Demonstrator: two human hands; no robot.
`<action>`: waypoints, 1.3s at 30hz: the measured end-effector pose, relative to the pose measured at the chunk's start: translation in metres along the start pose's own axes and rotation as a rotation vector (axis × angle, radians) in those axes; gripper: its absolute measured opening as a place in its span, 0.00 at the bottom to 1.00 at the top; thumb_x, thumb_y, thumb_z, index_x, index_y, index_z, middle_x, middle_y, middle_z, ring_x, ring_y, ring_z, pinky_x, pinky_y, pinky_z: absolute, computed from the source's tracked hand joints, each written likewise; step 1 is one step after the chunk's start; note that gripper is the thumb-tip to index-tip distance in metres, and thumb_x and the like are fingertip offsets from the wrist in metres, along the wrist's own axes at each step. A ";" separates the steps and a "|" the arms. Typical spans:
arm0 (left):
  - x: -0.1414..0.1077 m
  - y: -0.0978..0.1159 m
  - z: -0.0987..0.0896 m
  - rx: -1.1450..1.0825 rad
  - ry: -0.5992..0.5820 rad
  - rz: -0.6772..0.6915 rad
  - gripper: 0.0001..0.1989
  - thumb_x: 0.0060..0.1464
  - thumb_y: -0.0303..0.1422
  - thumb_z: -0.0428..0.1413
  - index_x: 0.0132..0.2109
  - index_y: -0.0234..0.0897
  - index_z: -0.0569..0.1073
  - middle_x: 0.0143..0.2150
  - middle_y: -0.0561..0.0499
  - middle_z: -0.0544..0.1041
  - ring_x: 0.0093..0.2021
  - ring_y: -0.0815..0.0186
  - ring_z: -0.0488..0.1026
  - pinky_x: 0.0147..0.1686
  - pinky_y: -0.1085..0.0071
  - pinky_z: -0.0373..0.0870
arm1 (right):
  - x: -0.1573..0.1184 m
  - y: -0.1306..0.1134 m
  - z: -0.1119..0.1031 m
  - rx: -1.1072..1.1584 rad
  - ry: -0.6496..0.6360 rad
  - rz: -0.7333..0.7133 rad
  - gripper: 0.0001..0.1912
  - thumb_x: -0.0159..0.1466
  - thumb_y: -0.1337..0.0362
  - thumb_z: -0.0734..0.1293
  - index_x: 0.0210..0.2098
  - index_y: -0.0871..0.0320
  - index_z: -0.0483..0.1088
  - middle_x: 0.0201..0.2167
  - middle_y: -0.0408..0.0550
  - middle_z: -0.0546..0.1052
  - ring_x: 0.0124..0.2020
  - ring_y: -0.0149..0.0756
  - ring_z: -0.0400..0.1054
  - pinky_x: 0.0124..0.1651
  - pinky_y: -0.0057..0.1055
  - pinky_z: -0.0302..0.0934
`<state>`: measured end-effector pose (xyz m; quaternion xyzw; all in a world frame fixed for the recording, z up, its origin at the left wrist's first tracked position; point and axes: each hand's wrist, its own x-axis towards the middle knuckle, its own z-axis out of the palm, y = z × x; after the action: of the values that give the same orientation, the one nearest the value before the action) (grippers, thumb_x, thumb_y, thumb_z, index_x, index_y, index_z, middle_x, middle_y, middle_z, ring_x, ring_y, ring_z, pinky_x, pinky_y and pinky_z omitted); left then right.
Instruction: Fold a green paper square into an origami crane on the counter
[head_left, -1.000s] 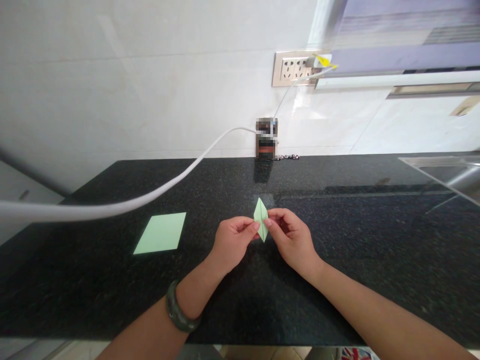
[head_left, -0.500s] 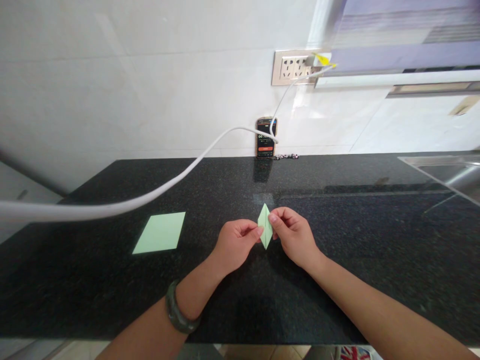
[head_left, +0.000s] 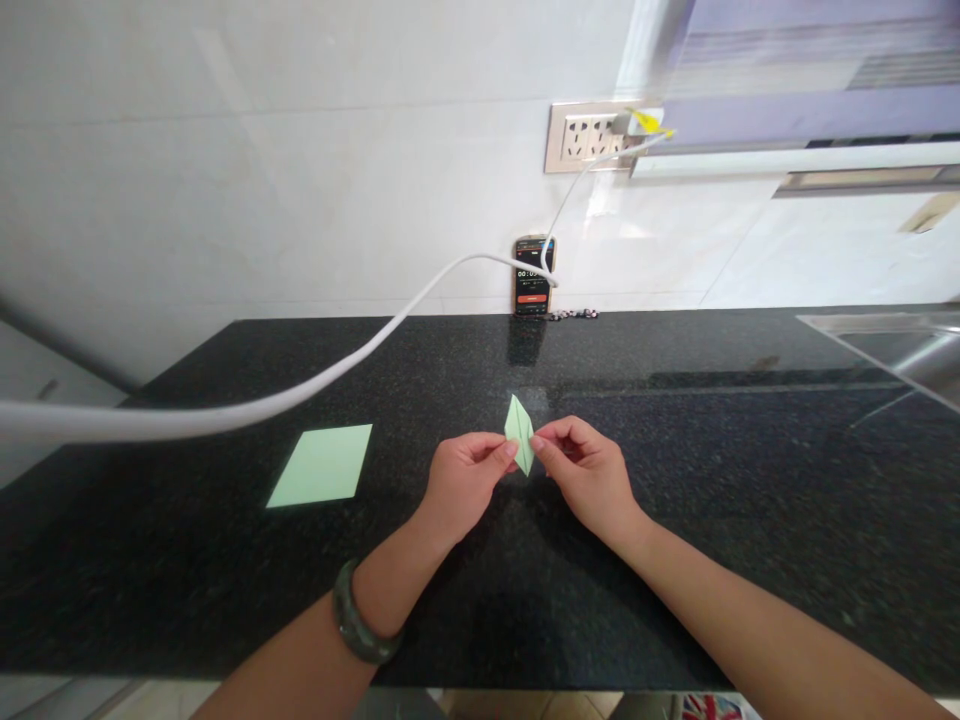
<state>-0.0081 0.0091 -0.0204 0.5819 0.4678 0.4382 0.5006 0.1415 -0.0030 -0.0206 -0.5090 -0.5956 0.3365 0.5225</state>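
A small piece of light green folded paper (head_left: 520,428), diamond-shaped with a seam down its middle, is held just over the dark counter. My left hand (head_left: 466,480) pinches its left side, thumb on top. At the paper's right edge, my right hand (head_left: 589,475) has thumb and forefinger closed on it; the other fingers curl beneath. A flat light green paper sheet (head_left: 322,466) lies on the counter to the left, apart from both hands. A dark bangle circles my left wrist.
The black speckled counter (head_left: 187,580) runs up to a white tiled wall. Against the wall leans a phone (head_left: 532,280) with a lit screen. A white cable (head_left: 330,375) crosses the view from a wall socket (head_left: 576,138). A sink edge (head_left: 885,365) shows at the right.
The folded paper has shifted slightly left and away from me, and its upper tip now leans left. My right thumb sits lower along its edge. The flat sheet stays in place.
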 end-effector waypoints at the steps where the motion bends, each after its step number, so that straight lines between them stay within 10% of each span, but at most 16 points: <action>1: 0.000 -0.001 0.000 0.014 0.002 0.008 0.13 0.48 0.39 0.54 0.33 0.33 0.75 0.29 0.48 0.76 0.30 0.64 0.73 0.33 0.69 0.68 | 0.000 0.000 0.000 0.002 -0.002 -0.005 0.07 0.56 0.62 0.64 0.28 0.59 0.67 0.21 0.42 0.67 0.21 0.27 0.58 0.23 0.25 0.55; 21: -0.004 0.005 0.003 0.044 -0.024 0.049 0.13 0.49 0.37 0.53 0.37 0.34 0.75 0.32 0.48 0.77 0.33 0.63 0.74 0.36 0.68 0.70 | -0.002 0.003 0.003 -0.110 -0.003 -0.015 0.07 0.58 0.62 0.62 0.26 0.59 0.65 0.20 0.42 0.66 0.21 0.28 0.58 0.23 0.25 0.54; 39: -0.005 0.009 0.003 0.085 -0.034 0.103 0.12 0.52 0.36 0.50 0.38 0.34 0.75 0.33 0.47 0.77 0.33 0.64 0.74 0.36 0.69 0.71 | -0.003 -0.004 0.000 -0.330 -0.003 -0.409 0.05 0.58 0.70 0.61 0.31 0.57 0.68 0.29 0.47 0.70 0.31 0.32 0.65 0.33 0.30 0.62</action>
<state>-0.0050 0.0028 -0.0119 0.6332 0.4469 0.4332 0.4601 0.1399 -0.0064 -0.0182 -0.4558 -0.7339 0.1230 0.4884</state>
